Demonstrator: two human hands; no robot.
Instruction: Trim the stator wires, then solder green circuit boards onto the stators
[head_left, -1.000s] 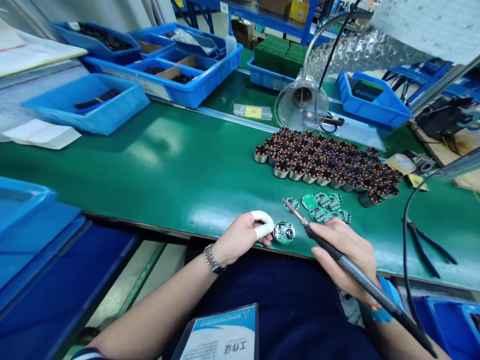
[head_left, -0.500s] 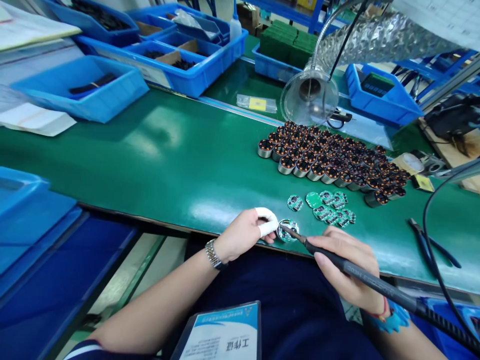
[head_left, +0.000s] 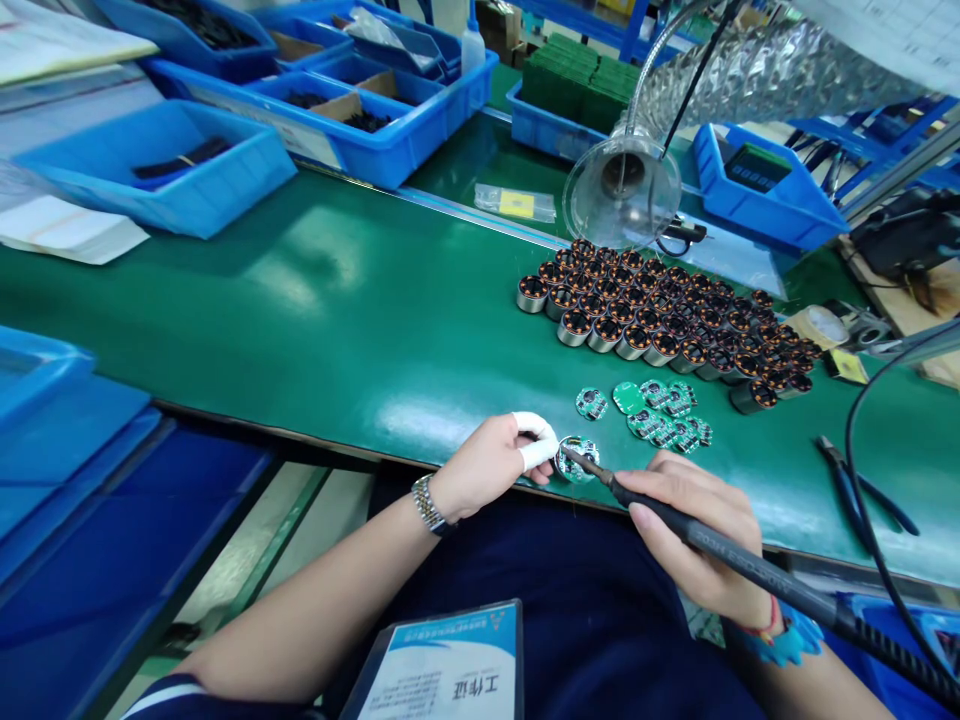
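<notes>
Plainly, we have the soldering iron (head_left: 750, 564) gripped pen-fashion in our right hand (head_left: 701, 502), thumb and fingers pinching its dark handle, while its metal end lies over the round circuit board (head_left: 576, 473) near the front edge of the green bench (head_left: 300, 340). Our left hand (head_left: 487, 465) has thumb and forefinger, both in white covers (head_left: 534, 455), curled to the board's left rim (we cannot tell whether they pinch the rim, a thin wire, or only steady it). From here, we judge, the tip could slide onto a neighbouring part if the board turned under a loose hold, or scorch the left fingertips, so near to it, if our right hand pushed too far. A knock might also tip the board off the bench, given how close to the edge it sits. The iron's long axis runs slantwise, its tip pointing left and away from us, its rear end toward our right and downward in view. The board lies component face up; being round, it shows no clear long axis.
</notes>
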